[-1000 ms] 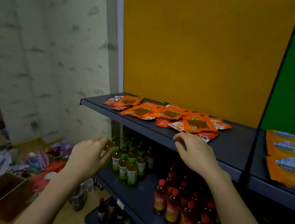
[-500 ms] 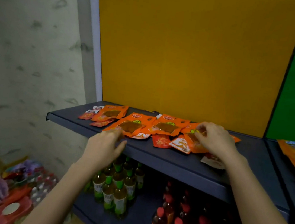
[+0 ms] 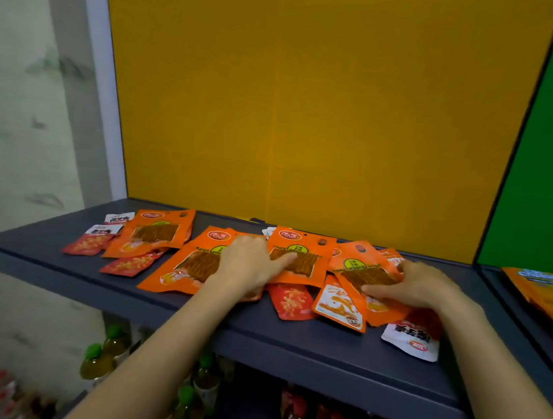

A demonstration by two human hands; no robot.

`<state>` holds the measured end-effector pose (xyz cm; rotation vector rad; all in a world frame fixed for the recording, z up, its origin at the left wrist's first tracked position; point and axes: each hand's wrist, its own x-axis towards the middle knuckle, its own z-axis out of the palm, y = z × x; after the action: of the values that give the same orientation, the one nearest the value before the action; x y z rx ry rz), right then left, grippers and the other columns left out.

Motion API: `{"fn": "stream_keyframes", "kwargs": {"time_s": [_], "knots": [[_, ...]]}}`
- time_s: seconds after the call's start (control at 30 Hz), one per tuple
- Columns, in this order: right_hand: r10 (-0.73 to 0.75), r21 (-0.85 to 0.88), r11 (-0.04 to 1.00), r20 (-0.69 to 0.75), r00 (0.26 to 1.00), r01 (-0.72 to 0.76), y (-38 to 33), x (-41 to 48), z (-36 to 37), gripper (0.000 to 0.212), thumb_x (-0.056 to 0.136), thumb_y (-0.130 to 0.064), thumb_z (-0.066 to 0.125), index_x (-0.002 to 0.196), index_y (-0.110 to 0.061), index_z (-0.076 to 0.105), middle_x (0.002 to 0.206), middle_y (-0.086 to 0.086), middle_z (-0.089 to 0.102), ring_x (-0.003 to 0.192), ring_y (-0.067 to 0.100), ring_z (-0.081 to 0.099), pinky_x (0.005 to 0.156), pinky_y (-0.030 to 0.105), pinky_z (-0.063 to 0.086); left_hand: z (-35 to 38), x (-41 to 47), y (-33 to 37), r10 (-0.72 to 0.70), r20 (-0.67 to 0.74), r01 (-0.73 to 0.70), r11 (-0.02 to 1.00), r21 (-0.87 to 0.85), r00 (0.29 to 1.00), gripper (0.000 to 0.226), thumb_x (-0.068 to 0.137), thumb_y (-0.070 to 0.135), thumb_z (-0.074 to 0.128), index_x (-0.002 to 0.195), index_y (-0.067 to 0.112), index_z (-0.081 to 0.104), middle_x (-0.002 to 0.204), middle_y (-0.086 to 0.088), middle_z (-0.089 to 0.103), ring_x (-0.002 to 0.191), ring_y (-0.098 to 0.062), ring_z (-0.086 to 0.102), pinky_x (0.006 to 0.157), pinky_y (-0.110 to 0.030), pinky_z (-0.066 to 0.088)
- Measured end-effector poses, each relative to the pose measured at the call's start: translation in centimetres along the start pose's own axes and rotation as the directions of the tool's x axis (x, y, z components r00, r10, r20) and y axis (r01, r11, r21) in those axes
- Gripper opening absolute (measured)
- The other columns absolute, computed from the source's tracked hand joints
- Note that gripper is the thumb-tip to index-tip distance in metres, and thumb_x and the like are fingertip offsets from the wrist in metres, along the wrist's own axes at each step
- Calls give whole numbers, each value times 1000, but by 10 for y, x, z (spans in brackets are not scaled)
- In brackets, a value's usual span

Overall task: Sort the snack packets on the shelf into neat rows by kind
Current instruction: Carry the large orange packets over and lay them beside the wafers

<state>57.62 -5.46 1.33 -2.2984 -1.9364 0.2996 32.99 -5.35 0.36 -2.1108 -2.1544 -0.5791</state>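
Shelf [image 3: 337, 357], dark blue, upper tier; stock unsorted.

Large orange packets: four visible, windowed fronts, lying flat and overlapping. One at 10 o'clock of the pile [image 3: 153, 235], apart from the hands. One under the left hand [image 3: 189, 266]. One at centre [image 3: 301, 255]. One at 2 o'clock [image 3: 364, 271], under the right hand.

Small red packets: two at 9 o'clock [image 3: 90, 243], one at 6 o'clock [image 3: 290, 300], partly tucked beneath the orange ones.

Small orange-and-white packet [image 3: 341, 306], 5 o'clock, overlapped by the right-hand pack. White-and-red packet [image 3: 412, 336], 4 o'clock, nearest the front edge.

Left hand [image 3: 247, 268]: open, palm down, fingers spread across two orange packs, thumb on the centre one; probably pinning or drawing them together.

Right hand [image 3: 414, 285]: fingers curled over the far edge of the 2 o'clock pack, thumb along its near edge, a loose pinch, likely to lift it off the smaller kinds.

Rows: none formed yet.

Adjacent: bottles [image 3: 103, 358] on the tier below.
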Motion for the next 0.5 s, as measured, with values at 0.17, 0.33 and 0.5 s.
{"fn": "stream_keyframes", "kwargs": {"time_s": [0.17, 0.33, 0.5], "knots": [[84, -20, 996, 26, 996, -84, -3, 5, 1, 113, 52, -83, 60, 141, -16, 38, 147, 11, 38, 133, 32, 38, 109, 42, 36, 1, 28, -1, -36, 293, 22, 999, 49, 955, 91, 62, 85, 47, 105, 5, 62, 118, -13, 61, 111, -30, 56, 88, -36, 47], [126, 132, 982, 55, 991, -132, -9, 3, -4, 107, 55, -65, 75, 138, -12, 36, 142, 10, 44, 127, 27, 46, 98, 36, 41, -11, 42, -1, 4, 465, 34, 997, -72, 885, 92, 70, 66, 63, 133, 3, 42, 139, -11, 47, 124, -27, 48, 96, -32, 42], [173, 316, 937, -41, 984, -151, -7, -1, -10, 57, 58, -42, 85, 99, -11, 59, 114, 13, 64, 101, 28, 60, 81, 35, 47, -3, 51, -7, -14, 443, 162, 941, -298, 896, 89, 60, 49, 81, 128, 4, 47, 131, -10, 55, 118, -28, 54, 94, -36, 46]]}}
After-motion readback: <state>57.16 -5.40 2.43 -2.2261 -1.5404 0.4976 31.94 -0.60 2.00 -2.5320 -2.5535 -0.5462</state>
